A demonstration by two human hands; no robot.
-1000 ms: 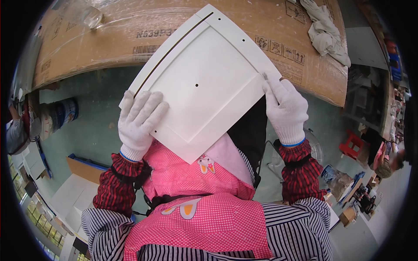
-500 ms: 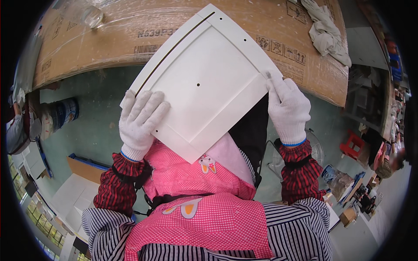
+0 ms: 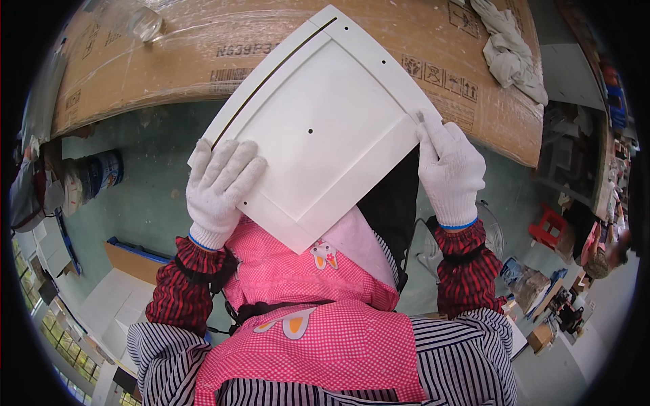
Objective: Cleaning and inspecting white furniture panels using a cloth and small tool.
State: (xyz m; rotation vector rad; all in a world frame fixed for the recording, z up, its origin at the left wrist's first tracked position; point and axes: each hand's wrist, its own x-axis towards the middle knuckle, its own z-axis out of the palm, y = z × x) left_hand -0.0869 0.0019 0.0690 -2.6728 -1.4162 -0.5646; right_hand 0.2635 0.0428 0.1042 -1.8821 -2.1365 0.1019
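A white four-sided panel (image 3: 318,108) with a recessed middle and raised borders lies tilted before me, its far part over the wrapped cardboard and its near corner over my lap. A long dark slot (image 3: 271,80) runs along its upper left border, and several small dark holes dot its face. My left hand (image 3: 220,186), in a white knit glove, lies on the panel's left corner with its fingers stretched out; its thumb is hidden. At the right corner my gloved right hand (image 3: 448,166) is closed, fingertips pinched against the border. A small greyish spot shows there; what it is I cannot tell.
A plastic-wrapped cardboard surface (image 3: 162,74) spans the far side, carrying a clear cup (image 3: 145,24) and a crumpled whitish cloth (image 3: 508,54). A fan (image 3: 492,230) stands beyond my right forearm, with a red stool (image 3: 548,225) farther right. Open cardboard (image 3: 132,264) is at left.
The view has shifted very slightly. Both hands keep their places on the panel, with no clear movement of either.
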